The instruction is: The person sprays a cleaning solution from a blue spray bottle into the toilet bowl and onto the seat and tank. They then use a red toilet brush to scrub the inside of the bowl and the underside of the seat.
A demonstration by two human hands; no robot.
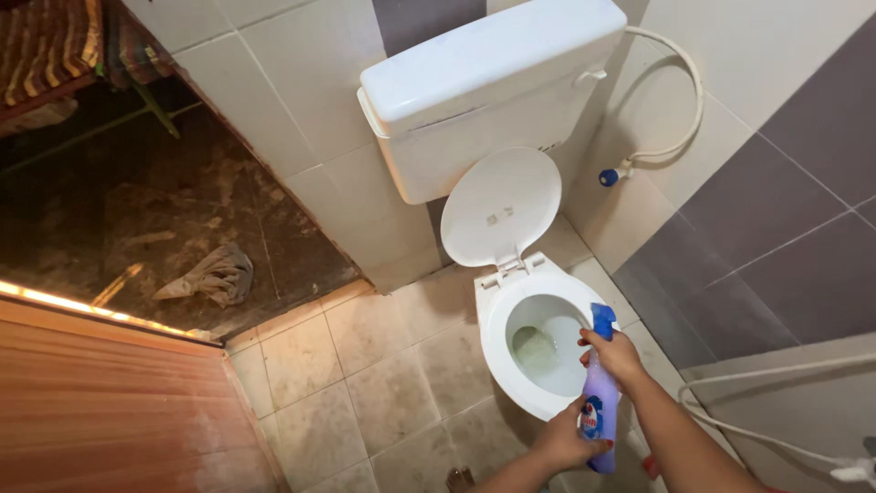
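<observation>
A purple cleaner bottle [599, 394] with a blue angled cap [603, 320] is held over the right rim of a white toilet bowl [497, 340]. My left hand [564, 440] grips the lower body of the bottle. My right hand [614, 357] is closed around its neck just under the cap. The cap points up and slightly toward the bowl. The toilet lid [500, 206] stands raised against the white cistern [484, 84]. A little greenish water shows inside the bowl.
A white spray hose [683, 100] with a blue nozzle [609, 177] hangs on the tiled wall at right. A wooden door [100, 402] stands open at left, with a crumpled rag [206, 274] beyond the threshold. A floor drain [459, 477] lies near my left arm.
</observation>
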